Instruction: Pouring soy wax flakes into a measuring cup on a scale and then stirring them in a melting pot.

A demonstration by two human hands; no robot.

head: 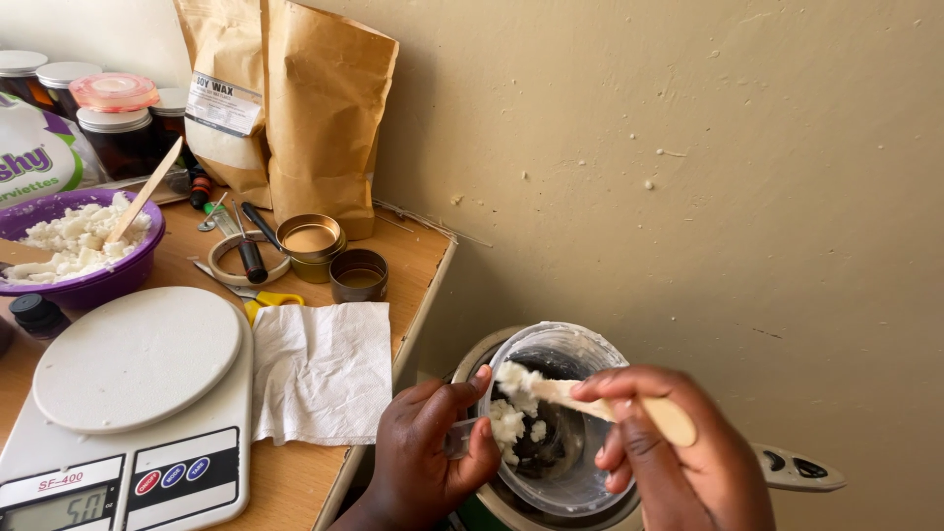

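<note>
My left hand (433, 452) grips the near rim of a clear plastic cup (575, 354) tilted over a metal pot (511, 506) beside the table. White wax flakes (511, 421) cling to the cup's inside wall. My right hand (669, 457) holds a flat wooden stick (629, 405), its tip pushed into the flakes inside the cup. The pot's inside looks dark below the cup.
On the wooden table (295, 482) stand a white kitchen scale (138, 393), a purple bowl (98, 280) of wax flakes with a wooden stick, a paper napkin (320, 369), small metal tins (310, 241), brown paper bags (320, 108) and jars (113, 123). A beige wall (688, 177) rises behind.
</note>
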